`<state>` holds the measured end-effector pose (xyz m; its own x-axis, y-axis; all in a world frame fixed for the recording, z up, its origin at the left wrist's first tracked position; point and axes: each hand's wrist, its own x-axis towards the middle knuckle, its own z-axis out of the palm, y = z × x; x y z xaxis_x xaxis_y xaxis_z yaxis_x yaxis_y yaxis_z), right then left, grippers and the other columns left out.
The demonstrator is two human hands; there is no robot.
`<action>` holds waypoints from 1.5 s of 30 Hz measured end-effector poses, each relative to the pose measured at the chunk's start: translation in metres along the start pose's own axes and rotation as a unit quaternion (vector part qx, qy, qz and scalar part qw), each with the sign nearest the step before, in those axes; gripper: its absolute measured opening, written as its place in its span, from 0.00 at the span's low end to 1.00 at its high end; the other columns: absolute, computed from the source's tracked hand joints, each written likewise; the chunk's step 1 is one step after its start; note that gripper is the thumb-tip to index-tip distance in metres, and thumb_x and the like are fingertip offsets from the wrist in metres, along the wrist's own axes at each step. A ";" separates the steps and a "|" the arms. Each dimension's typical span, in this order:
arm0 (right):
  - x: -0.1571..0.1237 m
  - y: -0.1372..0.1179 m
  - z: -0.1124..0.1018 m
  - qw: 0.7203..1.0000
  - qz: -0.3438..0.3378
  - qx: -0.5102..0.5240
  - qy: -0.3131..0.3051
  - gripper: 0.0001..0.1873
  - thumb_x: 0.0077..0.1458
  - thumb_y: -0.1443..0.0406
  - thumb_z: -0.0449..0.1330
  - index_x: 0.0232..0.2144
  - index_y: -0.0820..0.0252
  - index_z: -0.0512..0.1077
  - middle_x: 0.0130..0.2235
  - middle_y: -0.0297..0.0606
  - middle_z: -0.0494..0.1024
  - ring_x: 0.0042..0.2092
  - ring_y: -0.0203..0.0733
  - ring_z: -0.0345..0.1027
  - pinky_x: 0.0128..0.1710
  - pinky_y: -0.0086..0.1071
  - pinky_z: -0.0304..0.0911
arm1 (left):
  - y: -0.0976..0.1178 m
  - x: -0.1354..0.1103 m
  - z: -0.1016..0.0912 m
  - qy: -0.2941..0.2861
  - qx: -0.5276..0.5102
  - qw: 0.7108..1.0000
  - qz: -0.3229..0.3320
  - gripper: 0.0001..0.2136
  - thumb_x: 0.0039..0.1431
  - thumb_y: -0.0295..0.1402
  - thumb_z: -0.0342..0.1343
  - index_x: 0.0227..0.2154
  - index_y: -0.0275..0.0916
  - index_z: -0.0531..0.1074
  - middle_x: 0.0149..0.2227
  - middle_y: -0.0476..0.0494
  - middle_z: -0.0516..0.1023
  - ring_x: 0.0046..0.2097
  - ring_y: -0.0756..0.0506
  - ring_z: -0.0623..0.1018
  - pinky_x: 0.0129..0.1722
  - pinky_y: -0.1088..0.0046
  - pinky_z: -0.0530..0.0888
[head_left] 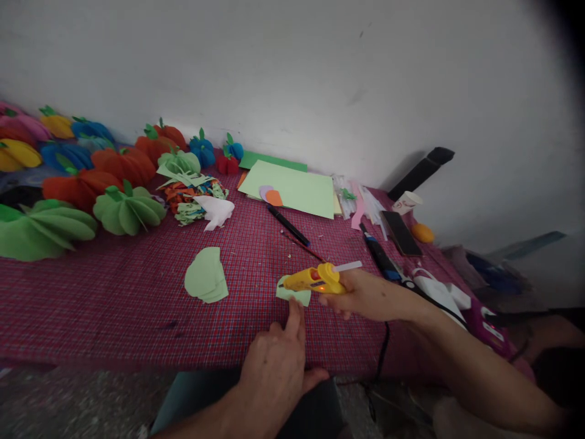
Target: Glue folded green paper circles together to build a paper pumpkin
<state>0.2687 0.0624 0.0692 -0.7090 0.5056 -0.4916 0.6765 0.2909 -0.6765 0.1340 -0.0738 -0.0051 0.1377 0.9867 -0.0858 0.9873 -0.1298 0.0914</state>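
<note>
Yellow plastic glue gun, fingers of our right hand wrapped round; left hand, forefinger outstretched, presses rounded pale-green paper; nozzle slip could burn.

Legible text: none | paper cup, magenta item: marks, unreadable

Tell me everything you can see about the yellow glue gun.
The glue gun is yellow and looks plastic, with a dark nozzle, a small orange glow near the grip and a whitish glue stick jutting from its back. The right hand holds it roughly level, nozzle pointing left over a small pale green paper; whether the tip touches the paper isn't clear.
</note>
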 end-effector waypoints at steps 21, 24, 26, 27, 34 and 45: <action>-0.025 0.000 -0.010 0.995 0.028 0.081 0.048 0.17 0.52 0.52 0.56 0.31 0.61 0.67 0.26 0.32 0.70 0.25 0.33 0.66 0.25 0.27 0.63 | -0.001 -0.002 0.001 0.005 -0.008 1.000 -0.004 0.42 0.46 0.57 0.52 0.59 0.33 0.56 0.61 0.33 0.58 0.31 0.43 0.75 0.25 0.65 0.76; -0.042 0.011 -0.020 0.990 0.017 0.031 0.139 0.16 0.53 0.51 0.55 0.31 0.59 0.67 0.27 0.32 0.70 0.25 0.34 0.65 0.25 0.28 0.62 | -0.003 -0.002 0.001 0.017 -0.012 1.000 0.003 0.40 0.48 0.56 0.51 0.59 0.32 0.57 0.61 0.33 0.59 0.33 0.43 0.76 0.26 0.65 0.76; -0.048 0.021 -0.022 0.980 0.016 -0.045 0.193 0.15 0.53 0.52 0.53 0.30 0.57 0.67 0.26 0.32 0.71 0.26 0.36 0.65 0.25 0.29 0.61 | -0.003 -0.002 0.000 0.025 -0.011 1.000 0.005 0.39 0.49 0.56 0.50 0.58 0.32 0.58 0.60 0.33 0.59 0.34 0.42 0.76 0.27 0.65 0.76; -0.048 0.027 -0.022 0.972 0.021 -0.088 0.217 0.14 0.54 0.52 0.53 0.31 0.57 0.68 0.27 0.33 0.72 0.27 0.38 0.66 0.26 0.30 0.61 | -0.002 -0.002 -0.001 0.028 -0.010 1.000 0.006 0.39 0.49 0.57 0.49 0.58 0.32 0.58 0.60 0.33 0.60 0.34 0.42 0.76 0.27 0.64 0.76; -0.021 0.080 -0.010 0.868 0.117 -0.315 0.366 0.21 0.51 0.60 0.56 0.46 0.65 0.66 0.44 0.49 0.72 0.44 0.49 0.68 0.42 0.36 0.62 | -0.030 0.000 -0.033 0.072 -0.026 0.997 -0.006 0.22 0.61 0.41 0.41 0.55 0.38 0.62 0.48 0.39 0.71 0.38 0.43 0.75 0.32 0.66 0.74; -0.011 0.122 -0.022 0.888 0.079 -0.294 0.343 0.25 0.51 0.58 0.58 0.49 0.66 0.66 0.45 0.51 0.71 0.45 0.49 0.67 0.46 0.37 0.59 | -0.093 0.080 -0.047 0.024 -0.031 0.989 0.145 0.21 0.55 0.22 0.43 0.48 0.46 0.70 0.46 0.41 0.71 0.48 0.41 0.66 0.43 0.61 0.64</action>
<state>0.3629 0.1099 0.0039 -0.4439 0.8955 0.0323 0.8870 0.4442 -0.1259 0.0498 0.0220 0.0257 0.4088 0.9126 0.0004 0.9000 -0.4032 0.1659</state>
